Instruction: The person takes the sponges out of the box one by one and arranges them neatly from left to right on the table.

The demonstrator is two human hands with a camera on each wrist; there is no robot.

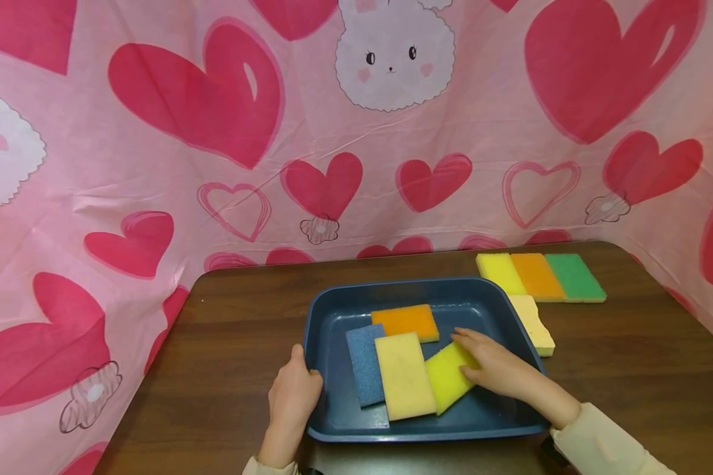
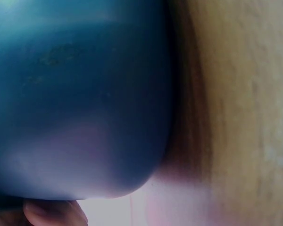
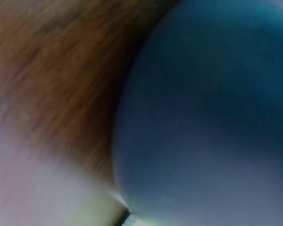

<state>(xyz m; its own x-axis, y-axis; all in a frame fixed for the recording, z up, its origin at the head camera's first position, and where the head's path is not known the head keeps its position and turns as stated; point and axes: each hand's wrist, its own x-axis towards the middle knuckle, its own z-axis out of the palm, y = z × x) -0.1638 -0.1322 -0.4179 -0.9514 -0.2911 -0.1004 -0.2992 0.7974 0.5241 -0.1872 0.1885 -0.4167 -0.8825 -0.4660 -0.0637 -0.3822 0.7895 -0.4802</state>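
Poss. R hand (image 1: 499, 369), pinching bright-yellow sponge (image 1: 447, 381), could drag overlapping pale sponge (image 1: 405, 376) if it tugs; L hand (image 1: 294, 392) by tray (image 1: 492, 410), grip unclear.

Tray (image 1: 481, 412) smooth, glossy, possibly metal; sponges (image 1: 406, 377) matt, porous; tabletop (image 1: 243, 316) wood-grained; backdrop (image 1: 166, 244) creased.

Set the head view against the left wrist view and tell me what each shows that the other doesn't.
Only the head view: the right hand on the bright yellow sponge; the blue sponge, pale yellow sponge and orange sponge in the tray; more sponges to its right.

Only the left wrist view: a close, blurred look at the tray's rounded outer side.

Both: the tray, the wooden table and the left hand, though the wrist view catches only fingers at its bottom edge.
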